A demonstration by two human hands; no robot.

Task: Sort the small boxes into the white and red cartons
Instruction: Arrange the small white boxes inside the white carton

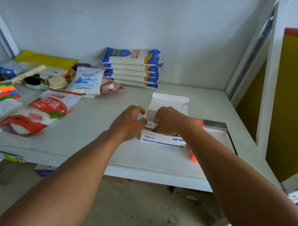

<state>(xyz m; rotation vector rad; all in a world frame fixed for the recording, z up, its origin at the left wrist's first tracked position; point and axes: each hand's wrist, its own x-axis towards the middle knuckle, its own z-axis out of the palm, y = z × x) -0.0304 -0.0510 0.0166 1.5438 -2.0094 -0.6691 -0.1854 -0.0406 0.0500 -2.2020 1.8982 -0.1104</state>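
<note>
A white carton [162,140] with blue print stands on the shelf, its lid flap [170,101] folded up at the back. Both hands meet over its open top. My left hand [129,123] and my right hand [169,120] pinch a small white box [150,125] between their fingertips, partly inside the carton. Most of that small box is hidden by my fingers. To the right lies an open red carton [193,157] with a white inside; my right forearm crosses over it.
Stacked blue noodle packs [132,67] stand at the back wall. Sugar bags [43,111], a white pouch [86,81], a puzzle cube [4,90] and brushes crowd the shelf's left side. The shelf front edge [139,174] runs below my forearms.
</note>
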